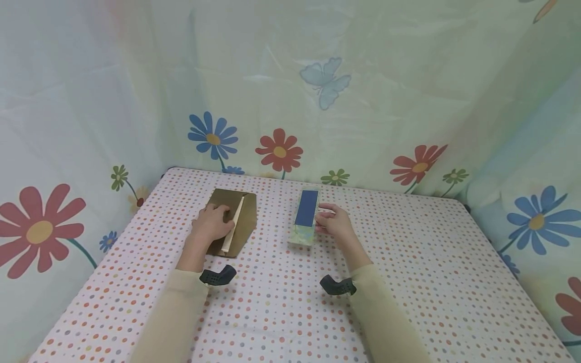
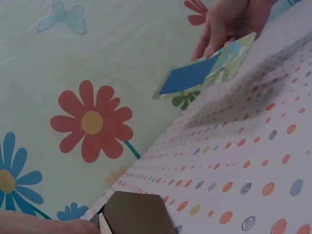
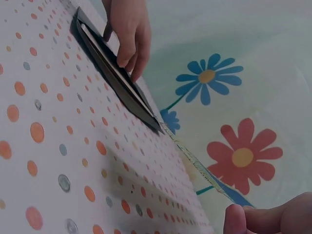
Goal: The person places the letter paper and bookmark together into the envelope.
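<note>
A brown envelope (image 1: 245, 222) with pointed flap lies on the table at left, a long cream strip (image 1: 233, 224) showing along its opening. My left hand (image 1: 211, 224) grips its left part, fingers bent beside the strip. In the right wrist view the envelope (image 3: 105, 68) gapes slightly under that hand (image 3: 129, 34). To the right, my right hand (image 1: 335, 222) pinches the edge of a flat, narrow green patterned card (image 1: 301, 235) with a dark blue rectangle. The left wrist view shows this card (image 2: 190, 78) raised above the table, its shadow below.
A white cloth with coloured dots covers the table (image 1: 281, 302). Behind and at both sides hangs a curtain (image 1: 254, 75) printed with flowers and a butterfly. Each wrist carries a black camera mount, one at left (image 1: 218, 276) and one at right (image 1: 338, 286).
</note>
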### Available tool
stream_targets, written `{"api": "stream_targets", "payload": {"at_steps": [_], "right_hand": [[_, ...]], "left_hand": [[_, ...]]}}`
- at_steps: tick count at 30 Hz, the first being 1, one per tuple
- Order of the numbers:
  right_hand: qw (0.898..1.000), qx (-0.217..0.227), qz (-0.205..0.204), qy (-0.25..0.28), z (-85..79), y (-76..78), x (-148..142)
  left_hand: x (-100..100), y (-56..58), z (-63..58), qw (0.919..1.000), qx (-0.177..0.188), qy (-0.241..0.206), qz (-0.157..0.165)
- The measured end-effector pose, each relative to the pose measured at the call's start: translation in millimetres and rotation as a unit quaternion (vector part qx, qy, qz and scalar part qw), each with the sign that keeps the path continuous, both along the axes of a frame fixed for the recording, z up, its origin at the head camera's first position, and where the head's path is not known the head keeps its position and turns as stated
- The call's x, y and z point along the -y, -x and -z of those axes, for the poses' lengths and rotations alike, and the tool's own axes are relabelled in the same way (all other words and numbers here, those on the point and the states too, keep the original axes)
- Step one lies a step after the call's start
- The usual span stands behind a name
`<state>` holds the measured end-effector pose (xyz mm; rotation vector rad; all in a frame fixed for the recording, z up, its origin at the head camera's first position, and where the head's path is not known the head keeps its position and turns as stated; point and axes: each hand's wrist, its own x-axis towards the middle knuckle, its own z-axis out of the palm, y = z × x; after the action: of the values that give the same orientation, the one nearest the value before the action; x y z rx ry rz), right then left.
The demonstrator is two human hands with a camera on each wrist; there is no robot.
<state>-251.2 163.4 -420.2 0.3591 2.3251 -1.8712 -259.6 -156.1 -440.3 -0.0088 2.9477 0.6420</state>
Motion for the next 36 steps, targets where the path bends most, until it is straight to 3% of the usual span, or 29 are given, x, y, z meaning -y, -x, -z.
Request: {"api": "stream_targets", "payload": {"at_steps": [19, 36], "right_hand": [[0.998, 0.01, -0.025, 0.047, 7.7, 8.7, 57.9], [0.997, 0.007, -0.062, 0.037, 14.2, 14.7, 98.8]], "left_hand": [[-2.6, 0.9, 1.9, 1.0, 0.004, -0.004, 0.004], [-0.8, 1.0, 0.6, 1.0, 0.003, 0.003, -0.006]]}}
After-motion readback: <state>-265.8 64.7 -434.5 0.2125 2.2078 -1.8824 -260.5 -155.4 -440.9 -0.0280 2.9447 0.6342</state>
